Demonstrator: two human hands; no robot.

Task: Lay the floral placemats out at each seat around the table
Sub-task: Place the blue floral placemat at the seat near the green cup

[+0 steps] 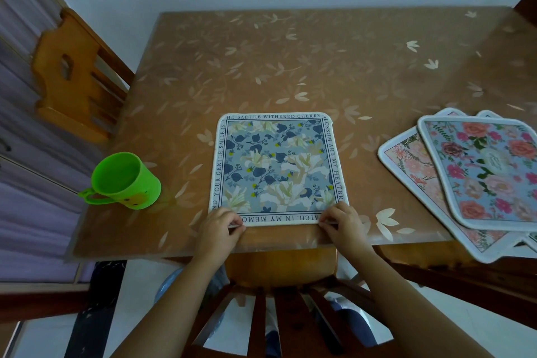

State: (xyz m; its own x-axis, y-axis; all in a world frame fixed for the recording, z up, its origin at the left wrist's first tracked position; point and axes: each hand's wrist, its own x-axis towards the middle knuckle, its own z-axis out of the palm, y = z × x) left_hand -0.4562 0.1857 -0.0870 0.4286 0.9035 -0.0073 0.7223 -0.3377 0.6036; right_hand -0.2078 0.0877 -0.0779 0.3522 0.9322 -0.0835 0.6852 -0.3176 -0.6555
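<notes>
Chair back [279,299] sits nearest you, tucked under the near table edge, your forearms passing either side of it.

Blue mat [277,167]: lies flat on the table [319,52], centred at your seat, near edge close to the table's near edge. Roughly square, so no clear long axis. Sides run about parallel to the table edges. Border lettering runs round all four sides; the far line reads upright to you, the near line is inverted.

Your left hand [222,225] pinches the mat's near-left corner, thumb and fingers closed on the border. Your right hand [341,222] pinches the near-right corner the same way. Both corners are low on the table surface; you cannot tell whether they are lifted slightly.

Stack [465,180] of pink rose-pattern mats: well to the right of the blue mat, apart from it. Fanned, each rotated against the table edges. Top one has a pale blue ground; at least two more show beneath. The lowest visible corner overhangs the near table edge.

Cup [125,180]: green plastic, left of the blue mat, near the table's left edge. Upright, though the wide lens makes it look tilted; handle points toward you and left. Interior shows only green wall; no contents visible.

Second chair [75,78] stands at the table's left side.
</notes>
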